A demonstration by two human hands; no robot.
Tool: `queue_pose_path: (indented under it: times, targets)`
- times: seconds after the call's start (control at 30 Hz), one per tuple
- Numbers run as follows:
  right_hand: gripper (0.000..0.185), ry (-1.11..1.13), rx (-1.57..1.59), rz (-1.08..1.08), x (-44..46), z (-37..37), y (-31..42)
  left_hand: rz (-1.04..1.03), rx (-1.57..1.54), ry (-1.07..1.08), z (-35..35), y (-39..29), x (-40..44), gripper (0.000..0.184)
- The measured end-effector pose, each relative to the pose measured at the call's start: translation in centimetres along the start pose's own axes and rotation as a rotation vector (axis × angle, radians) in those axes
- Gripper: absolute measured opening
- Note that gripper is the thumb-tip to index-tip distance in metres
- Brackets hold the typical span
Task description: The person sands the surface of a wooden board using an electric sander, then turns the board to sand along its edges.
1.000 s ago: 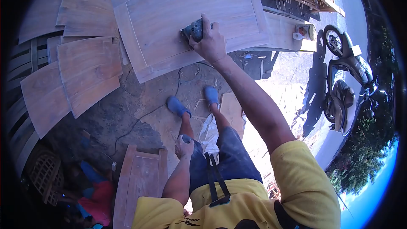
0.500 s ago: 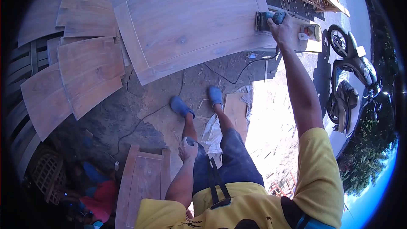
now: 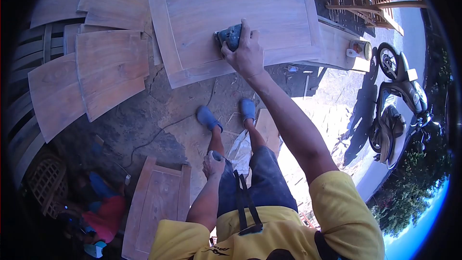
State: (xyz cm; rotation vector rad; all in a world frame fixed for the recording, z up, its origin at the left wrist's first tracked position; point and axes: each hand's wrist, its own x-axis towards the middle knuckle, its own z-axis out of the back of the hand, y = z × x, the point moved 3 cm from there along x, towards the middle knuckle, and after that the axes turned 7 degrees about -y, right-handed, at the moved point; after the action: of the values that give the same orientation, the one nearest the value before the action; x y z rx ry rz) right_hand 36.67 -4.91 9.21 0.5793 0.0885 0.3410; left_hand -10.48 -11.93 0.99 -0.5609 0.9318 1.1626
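Holding sander (image 3: 232, 37) on wd. panel (image 3: 202, 14) (w/ R grip (image 3: 247, 57))

Right arm (image 3: 294, 121) outstretched, right grip (image 3: 244, 50) curled; left arm (image 3: 206, 202) lowered, left grip (image 3: 213, 164) at left leg (image 3: 228, 185).

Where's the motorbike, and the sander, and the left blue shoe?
Motorbike (image 3: 413, 92): head view, on its grey body.
Sander (image 3: 232, 37): head view, on its dark body.
Left blue shoe (image 3: 207, 117): head view, on its top.
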Motion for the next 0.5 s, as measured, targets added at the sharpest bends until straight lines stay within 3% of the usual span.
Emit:
queue_pose_path:
  times: [0.1,0.17,0.27,0.37,0.5]
  targets:
    - [0.099,0.149,0.057,0.086,-1.7,-3.6,5.6,0.007,-0.012,0.009,0.6,-0.2,0.0,0.074]
    - [0.102,0.151,0.073,0.281,-2.9,-6.2,7.3,0.011,-0.02,0.002,1.2,0.1,0.1,0.075]
    - [0.1,0.23,0.015,0.264,-2.7,-6.6,7.6,-0.126,-0.102,-0.127,0.8,0.3,1.5,0.07]
    - [0.098,0.124,0.106,0.143,-0.6,-2.7,3.9,-0.447,-0.29,-0.516,3.5,-0.5,4.6,0.054]
    - [0.093,0.046,-0.024,-0.028,3.4,2.3,-3.8,-0.717,-0.372,-0.84,15.0,-10.4,6.5,0.048]
